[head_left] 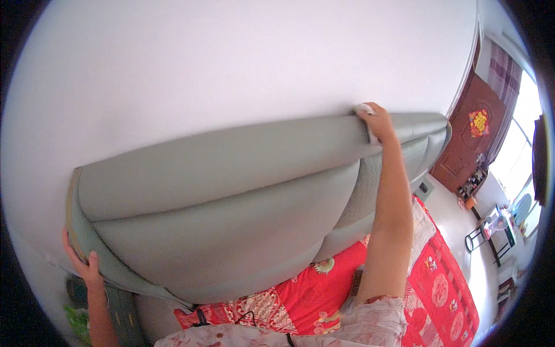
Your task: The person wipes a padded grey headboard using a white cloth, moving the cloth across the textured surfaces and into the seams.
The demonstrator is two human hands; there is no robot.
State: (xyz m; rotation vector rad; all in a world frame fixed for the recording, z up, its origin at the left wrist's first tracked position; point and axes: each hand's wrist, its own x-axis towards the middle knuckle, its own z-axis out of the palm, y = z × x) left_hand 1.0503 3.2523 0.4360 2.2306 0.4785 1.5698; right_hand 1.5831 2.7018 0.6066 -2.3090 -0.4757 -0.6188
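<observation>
A long grey-green padded headboard (pixel 231 168) stands against the white wall. Its top slopes toward the front, and curved panels bulge below. On the top edge, right of the middle, my right hand (pixel 377 121) presses a white cloth (pixel 365 108); part of the cloth hangs out below the palm. My left hand (pixel 84 266) grips the headboard's left end, its thumb on the front side and its fingers along the outer edge.
Below the headboard lies a bed with a red patterned cover (pixel 324 283). At lower left stands a dark green cabinet (pixel 124 312) beside a green plant (pixel 76 321). A brown door (pixel 465 124), a window (pixel 517 133) and a small table (pixel 500 228) are at the right.
</observation>
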